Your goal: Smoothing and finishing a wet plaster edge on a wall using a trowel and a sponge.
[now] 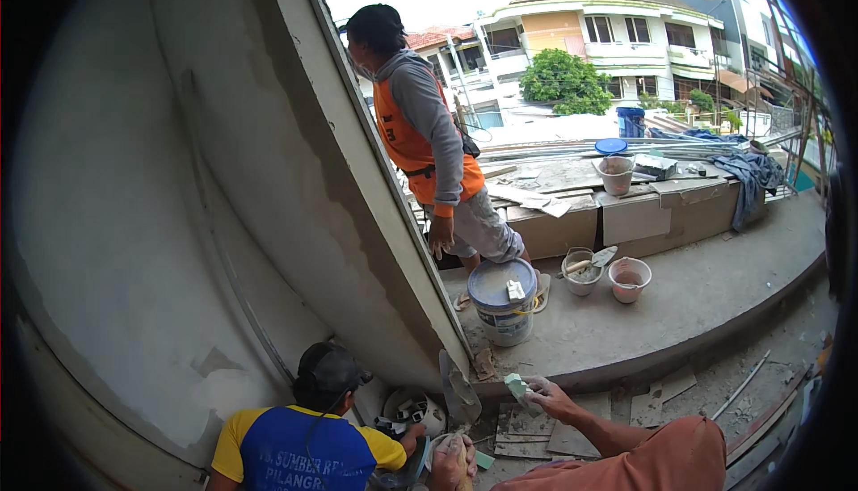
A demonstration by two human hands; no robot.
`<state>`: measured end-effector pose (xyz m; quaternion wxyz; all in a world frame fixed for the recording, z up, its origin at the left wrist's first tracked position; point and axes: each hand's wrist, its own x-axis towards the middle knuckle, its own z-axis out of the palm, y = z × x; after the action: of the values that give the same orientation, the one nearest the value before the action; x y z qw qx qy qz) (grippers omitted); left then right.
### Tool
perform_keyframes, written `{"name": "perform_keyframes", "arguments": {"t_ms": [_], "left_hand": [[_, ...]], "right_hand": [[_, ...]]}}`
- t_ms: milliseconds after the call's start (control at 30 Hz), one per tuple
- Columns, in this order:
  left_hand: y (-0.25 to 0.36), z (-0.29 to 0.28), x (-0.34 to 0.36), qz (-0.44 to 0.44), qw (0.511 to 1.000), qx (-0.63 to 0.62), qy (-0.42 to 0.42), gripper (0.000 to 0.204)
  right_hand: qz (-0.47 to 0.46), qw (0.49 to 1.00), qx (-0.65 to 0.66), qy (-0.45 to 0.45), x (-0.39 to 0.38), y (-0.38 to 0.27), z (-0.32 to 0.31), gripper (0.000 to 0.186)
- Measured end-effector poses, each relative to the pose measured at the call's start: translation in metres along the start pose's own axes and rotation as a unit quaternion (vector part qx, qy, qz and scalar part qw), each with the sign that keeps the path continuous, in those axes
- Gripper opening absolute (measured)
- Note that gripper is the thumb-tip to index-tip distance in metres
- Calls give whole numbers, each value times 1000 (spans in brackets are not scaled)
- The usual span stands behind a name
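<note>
My right hand (551, 400) is closed around a small pale green chunk with a crumbly grey edge (518, 387), held above flat boards on the floor. Its forearm passes beside a rust-brown cloth (635, 462). At the bottom middle my left hand (452, 461) is closed, its fingers dusty; what it grips, if anything, is hidden. A whitish container (433, 448) is partly visible beside it. Close to its right lies a small green piece (484, 461). Left of that, a person in a blue and yellow shirt (308, 451) reaches toward a white bucket of small pieces (431, 412).
A person in an orange vest (420, 134) stands beyond the slanted wall edge (357, 134). On the ledge stand a lidded pail (503, 308), a bucket with a trowel (581, 275) and another bucket (629, 280). Boards (576, 424) and debris cover the floor.
</note>
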<state>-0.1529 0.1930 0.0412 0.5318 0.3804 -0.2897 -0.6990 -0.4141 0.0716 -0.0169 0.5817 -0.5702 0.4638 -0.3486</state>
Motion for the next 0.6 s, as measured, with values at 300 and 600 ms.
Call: {"name": "perform_keyframes", "arguments": {"t_ms": [300,600], "left_hand": [[-22,-5,26,3,1000,-19,12,28],[-31,6,46,0,999,45,-4,29]], "right_hand": [[86,896,424,97,19,2,11,41],[-65,888,455,17,33,-26,-10,52]]}}
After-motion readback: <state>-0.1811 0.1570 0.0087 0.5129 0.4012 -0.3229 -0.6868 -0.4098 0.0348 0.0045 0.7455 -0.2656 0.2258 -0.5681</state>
